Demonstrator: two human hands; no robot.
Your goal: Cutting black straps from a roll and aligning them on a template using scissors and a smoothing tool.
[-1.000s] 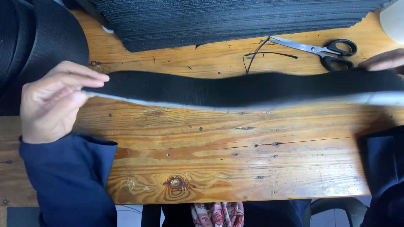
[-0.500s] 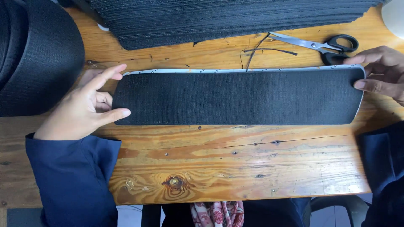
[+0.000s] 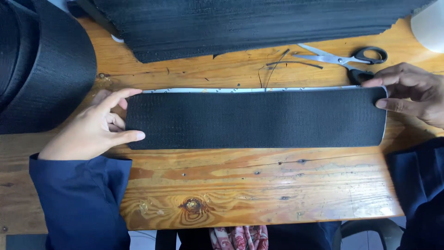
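Note:
A long black fuzzy fastener strip (image 3: 254, 119) with a white backing edge lies flat across the wooden table (image 3: 259, 185). My left hand (image 3: 95, 127) rests at its left end, thumb and forefinger spread against the short edge. My right hand (image 3: 411, 92) touches the right end, fingertips on the upper right corner and the short edge. Neither hand grips the strip; both sit against its ends with the fingers apart.
A tall stack of cut black strips (image 3: 249, 23) fills the back of the table. A big black roll (image 3: 39, 65) sits at the left. Scissors (image 3: 347, 59) and thin black offcuts (image 3: 282, 62) lie behind the strip. A white object (image 3: 430, 28) shows at the top right corner.
A second ago both hands held the strip up, sagging in the air. It has since been laid flat on the table, and the hands now rest at its ends.

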